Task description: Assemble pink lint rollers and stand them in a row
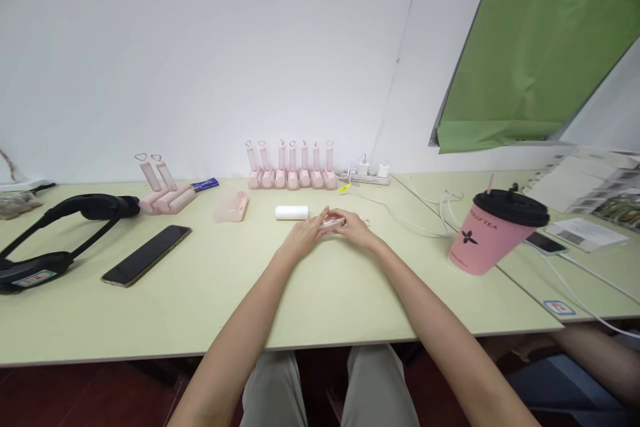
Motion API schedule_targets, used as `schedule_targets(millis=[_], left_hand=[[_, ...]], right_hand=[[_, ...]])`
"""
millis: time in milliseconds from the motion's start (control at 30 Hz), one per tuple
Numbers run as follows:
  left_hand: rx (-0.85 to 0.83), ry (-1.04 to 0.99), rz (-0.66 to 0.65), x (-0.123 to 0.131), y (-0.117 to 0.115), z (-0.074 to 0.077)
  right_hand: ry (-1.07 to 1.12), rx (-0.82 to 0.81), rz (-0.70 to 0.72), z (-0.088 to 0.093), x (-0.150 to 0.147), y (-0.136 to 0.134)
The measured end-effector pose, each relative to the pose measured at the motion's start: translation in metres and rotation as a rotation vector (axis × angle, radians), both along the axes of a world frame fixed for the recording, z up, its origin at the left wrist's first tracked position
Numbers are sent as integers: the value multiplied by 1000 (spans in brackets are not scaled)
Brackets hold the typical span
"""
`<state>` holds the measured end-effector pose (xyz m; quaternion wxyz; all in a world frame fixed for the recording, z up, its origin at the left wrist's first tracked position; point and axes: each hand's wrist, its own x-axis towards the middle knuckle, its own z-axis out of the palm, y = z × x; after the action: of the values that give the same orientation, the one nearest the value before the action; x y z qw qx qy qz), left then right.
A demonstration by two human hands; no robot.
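Observation:
Near the middle of the table my left hand [304,235] and my right hand [358,227] meet with curled fingers around a small, clear pinkish piece [332,221]. Its exact kind is hard to make out, since the fingers cover much of it. A white cylinder [291,213] lies just beyond my left hand. Farther left is a pink piece [241,207] with a thin translucent sheet [226,208] beside it. Along the wall stands a row of several pink cylindrical items [293,177] with upright stems and loops, some heart-shaped.
To the left are more pink cylinders [173,198], a blue packet [205,184], a black phone [147,255] and a black headset [45,260]. At right stand a pink cup [487,237] and a power strip [370,179] with white cables. Another person's arm [595,360] shows at lower right.

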<state>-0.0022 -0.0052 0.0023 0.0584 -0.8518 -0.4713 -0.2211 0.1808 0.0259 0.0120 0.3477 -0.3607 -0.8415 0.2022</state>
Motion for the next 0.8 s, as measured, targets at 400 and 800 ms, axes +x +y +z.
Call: schedule_targets(millis=[400, 800], left_hand=[[-30, -167, 151, -18, 4, -3], [-10, -110, 116, -13, 2, -2]], right_hand=[[-408, 76, -493, -3, 51, 14], [-283, 224, -220, 2, 5, -10]])
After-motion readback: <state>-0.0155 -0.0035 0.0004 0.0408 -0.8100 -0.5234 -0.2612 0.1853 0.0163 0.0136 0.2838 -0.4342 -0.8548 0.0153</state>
